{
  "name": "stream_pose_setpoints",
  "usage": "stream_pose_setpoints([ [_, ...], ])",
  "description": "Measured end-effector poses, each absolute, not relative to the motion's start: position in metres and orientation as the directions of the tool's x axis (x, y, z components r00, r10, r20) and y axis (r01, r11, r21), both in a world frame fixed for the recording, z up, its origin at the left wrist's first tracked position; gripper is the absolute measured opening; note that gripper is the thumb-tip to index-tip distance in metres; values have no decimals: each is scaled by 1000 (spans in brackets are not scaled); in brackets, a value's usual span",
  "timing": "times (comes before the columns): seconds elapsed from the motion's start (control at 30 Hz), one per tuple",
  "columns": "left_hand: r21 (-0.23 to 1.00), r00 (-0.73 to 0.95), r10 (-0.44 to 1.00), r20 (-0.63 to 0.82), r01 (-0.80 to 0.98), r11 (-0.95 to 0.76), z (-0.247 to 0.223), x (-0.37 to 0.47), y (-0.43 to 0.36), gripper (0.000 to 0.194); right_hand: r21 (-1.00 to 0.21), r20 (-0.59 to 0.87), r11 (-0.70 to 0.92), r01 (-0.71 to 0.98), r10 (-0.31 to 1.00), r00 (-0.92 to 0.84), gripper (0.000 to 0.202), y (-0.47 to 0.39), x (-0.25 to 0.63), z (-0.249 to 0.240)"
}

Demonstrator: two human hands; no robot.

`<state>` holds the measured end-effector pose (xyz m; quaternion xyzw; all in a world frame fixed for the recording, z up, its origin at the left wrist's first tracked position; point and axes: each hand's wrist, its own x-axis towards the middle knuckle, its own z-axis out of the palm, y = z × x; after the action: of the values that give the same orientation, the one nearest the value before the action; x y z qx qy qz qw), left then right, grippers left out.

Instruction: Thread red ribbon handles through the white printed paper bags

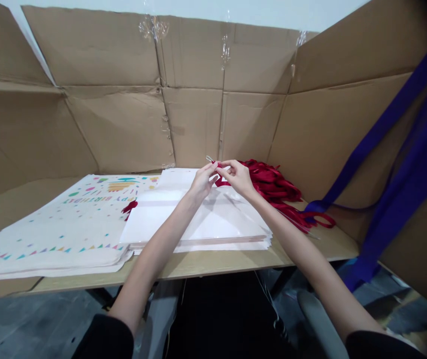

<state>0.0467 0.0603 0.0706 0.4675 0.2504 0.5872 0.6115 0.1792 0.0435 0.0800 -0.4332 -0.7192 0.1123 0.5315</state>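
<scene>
My left hand and my right hand meet over the far part of a stack of white flat sheets. Both are closed, with fingertips pinching a red ribbon between them. A thin pale wire-like loop sticks up from the ribbon just beyond the left fingertips. Part of the ribbon is hidden behind the fingers. Close to the right hand lies a heap of red ribbons. A small dark red ribbon piece rests at the left edge of the white stack.
On the left lies a stack of white printed sheets with birthday lettering and coloured flags. Cardboard walls enclose the wooden table at the back and sides. Wide blue-purple straps hang down at the right.
</scene>
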Motion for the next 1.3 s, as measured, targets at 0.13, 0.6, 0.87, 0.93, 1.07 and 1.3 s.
stream_pose_setpoints([
  [0.13, 884, 210, 947, 242, -450, -126, 70, 44, 66, 19, -713, 610, 586, 385, 789, -72, 30, 47, 182, 81],
  [0.6, 332, 617, 727, 300, 647, -686, 0, 47, 2, 58, -483, 699, 531, 696, 712, -59, 17, 33, 214, 138],
  [0.87, 64, 361, 909, 209, 922, -382, 20, -39, -6, 55, -516, 301, 479, 710, 878, -373, 17, 31, 228, 135],
  [0.93, 42, 320, 928, 191, 942, -334, 18, -52, -8, 56, -603, 134, 457, 654, 866, -482, 19, 36, 225, 123],
  [1.07, 45, 295, 935, 197, 950, -309, 12, -62, -8, 57, -751, -83, 322, 576, 820, -567, 14, 43, 205, 97],
  [1.3, 19, 294, 920, 260, 951, -309, 2, -60, -8, 57, -714, -230, 176, 678, 855, -464, 13, 53, 177, 82],
])
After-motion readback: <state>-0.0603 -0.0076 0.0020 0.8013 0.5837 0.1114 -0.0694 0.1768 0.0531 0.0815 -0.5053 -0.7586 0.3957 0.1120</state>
